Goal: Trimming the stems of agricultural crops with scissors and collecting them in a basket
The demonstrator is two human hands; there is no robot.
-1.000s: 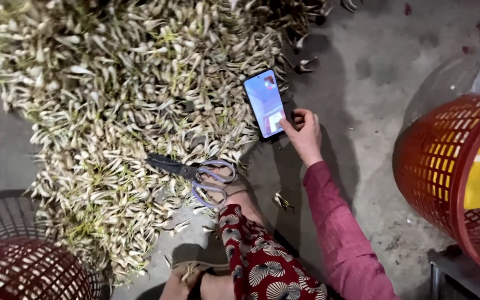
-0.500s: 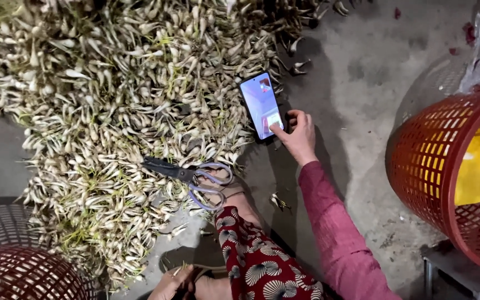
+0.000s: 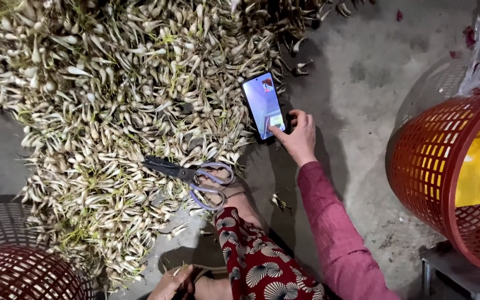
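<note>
My right hand (image 3: pixel 298 138), in a dark pink sleeve, holds a lit smartphone (image 3: pixel 263 104) by its lower right corner. The thumb rests on the screen and the fingers curl round the edge. The phone lies at the right edge of a big heap of small white bulbs with roots and green shoots (image 3: pixel 106 111). Black scissors with pale purple handles (image 3: pixel 187 175) lie on the heap's near edge, next to my sandalled foot (image 3: pixel 234 194). My left hand (image 3: pixel 169 284) shows only partly at the bottom edge, beside my other foot. Its grip is hidden.
An orange-red plastic basket (image 3: pixel 423 178) with something yellow inside stands at the right on the concrete floor (image 3: pixel 362 72). Two dark mesh baskets (image 3: pixel 6 266) sit at the lower left. My leg in red patterned cloth (image 3: pixel 256 264) crosses the bottom middle.
The picture on the phone screen has changed under my right thumb. My left hand has come into view at the bottom edge. The scissors have not moved.
</note>
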